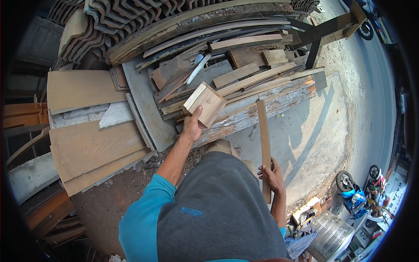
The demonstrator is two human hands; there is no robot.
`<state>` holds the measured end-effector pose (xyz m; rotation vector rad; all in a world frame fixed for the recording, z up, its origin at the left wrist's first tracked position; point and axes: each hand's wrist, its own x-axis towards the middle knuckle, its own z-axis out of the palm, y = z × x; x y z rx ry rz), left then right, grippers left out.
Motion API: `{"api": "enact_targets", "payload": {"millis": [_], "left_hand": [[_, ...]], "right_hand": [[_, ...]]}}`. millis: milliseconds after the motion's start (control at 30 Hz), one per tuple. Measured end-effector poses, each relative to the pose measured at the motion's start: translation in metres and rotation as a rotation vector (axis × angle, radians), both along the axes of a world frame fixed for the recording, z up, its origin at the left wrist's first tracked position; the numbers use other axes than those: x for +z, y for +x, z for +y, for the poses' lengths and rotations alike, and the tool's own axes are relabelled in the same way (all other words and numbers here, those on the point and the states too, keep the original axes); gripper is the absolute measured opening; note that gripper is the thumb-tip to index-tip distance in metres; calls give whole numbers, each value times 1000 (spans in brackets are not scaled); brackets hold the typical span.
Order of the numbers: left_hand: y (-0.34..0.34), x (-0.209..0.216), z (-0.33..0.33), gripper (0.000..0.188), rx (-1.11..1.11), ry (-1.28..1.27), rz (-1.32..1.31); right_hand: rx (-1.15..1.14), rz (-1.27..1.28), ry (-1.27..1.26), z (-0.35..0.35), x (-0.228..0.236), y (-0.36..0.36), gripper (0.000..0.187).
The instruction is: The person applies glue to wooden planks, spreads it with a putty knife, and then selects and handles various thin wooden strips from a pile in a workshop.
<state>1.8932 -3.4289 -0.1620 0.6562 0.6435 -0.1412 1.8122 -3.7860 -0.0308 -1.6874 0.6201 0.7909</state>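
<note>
A short, squarish wooden block (210, 108) with a pale edge is gripped in my left hand (192, 126), thumb lying across its near face. It is held over the near side of a pile of scrap boards (235, 76). My right hand (273, 175) is wrapped around the lower part of a long, narrow wooden strip (264, 135). The strip points away from me, its far end beside a weathered plank (279, 102) with flaking pale paint. Part of the block's underside and the fingers of my left hand behind it are hidden.
Wavy roof tiles (109, 26) are stacked at the far left. Wooden panels (96, 139) lie to my left. A braced wooden post (329, 29) juts out at the far right. Near right are a metal drum (330, 236) and a blue motorcycle (355, 198) by the road.
</note>
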Motion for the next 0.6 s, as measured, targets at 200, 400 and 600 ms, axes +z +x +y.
{"api": "enact_targets", "payload": {"millis": [200, 400, 600], "left_hand": [[10, -47, 49, 73, 198, 222, 53], [5, -93, 82, 70, 278, 278, 215], [-1, -108, 95, 61, 260, 258, 306]], "right_hand": [[-6, -173, -139, 17, -16, 21, 45], [-30, -342, -124, 61, -48, 79, 49], [200, -459, -394, 69, -123, 84, 47]]}}
